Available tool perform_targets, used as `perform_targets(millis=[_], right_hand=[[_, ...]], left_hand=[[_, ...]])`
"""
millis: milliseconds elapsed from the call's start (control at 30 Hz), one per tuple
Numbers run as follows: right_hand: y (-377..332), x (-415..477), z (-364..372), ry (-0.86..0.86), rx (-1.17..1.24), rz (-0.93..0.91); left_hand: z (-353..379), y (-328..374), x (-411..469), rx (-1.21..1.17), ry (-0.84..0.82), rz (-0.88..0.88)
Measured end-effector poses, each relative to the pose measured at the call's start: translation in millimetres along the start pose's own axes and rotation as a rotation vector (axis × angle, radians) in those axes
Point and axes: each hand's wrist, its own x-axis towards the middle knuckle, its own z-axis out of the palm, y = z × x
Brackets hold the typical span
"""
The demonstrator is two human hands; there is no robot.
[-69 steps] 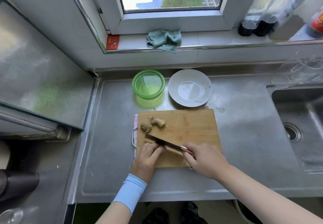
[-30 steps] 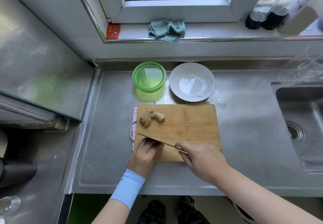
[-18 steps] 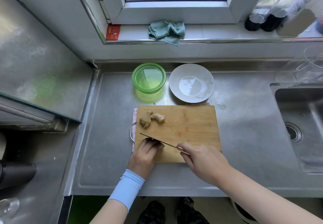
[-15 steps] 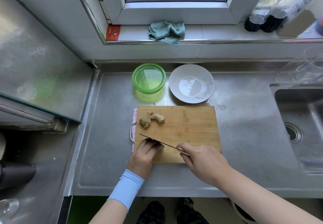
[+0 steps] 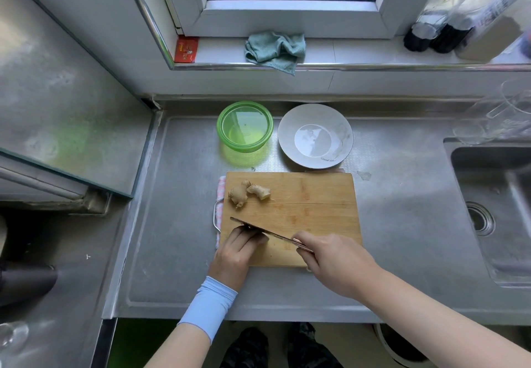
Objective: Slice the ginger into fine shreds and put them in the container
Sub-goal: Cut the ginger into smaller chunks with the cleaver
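Our right grip (image 5: 330, 261) curls round the handle of the knife (image 5: 258, 229), whose blade slants across the near left of the board (image 5: 301, 203) on the bench (image 5: 402, 195). Our left grip (image 5: 238, 249) sets bent fingers against the blade; what lies under them is hidden. Ginger (image 5: 248, 193) lies at the board's far left. Beyond the board stand a green container (image 5: 220, 134) and a plate (image 5: 287, 126), side by side.

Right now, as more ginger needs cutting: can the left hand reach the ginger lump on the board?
Probably, but not straight: the knife in the right hand lies across between the left hand and the ginger, which sits uncovered on the board beyond.
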Motion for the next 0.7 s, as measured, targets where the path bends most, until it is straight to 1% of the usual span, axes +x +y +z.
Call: perform_targets(millis=[200, 333, 567, 700], right_hand=[[0, 3, -3, -0.02, -0.011, -0.003], [-8, 12, -4, -0.012, -0.05, -0.038], [-5, 8, -6, -0.044, -0.033, -0.022], [-12, 20, -5, -0.063, -0.065, -0.018]], left_hand=[[1, -2, 2, -0.008, -0.015, 0.0], [2, -2, -1, -0.005, -0.017, -0.03], [1, -5, -1, -0.025, -0.044, -0.025], [-1, -1, 3, -0.031, -0.024, -0.048]])
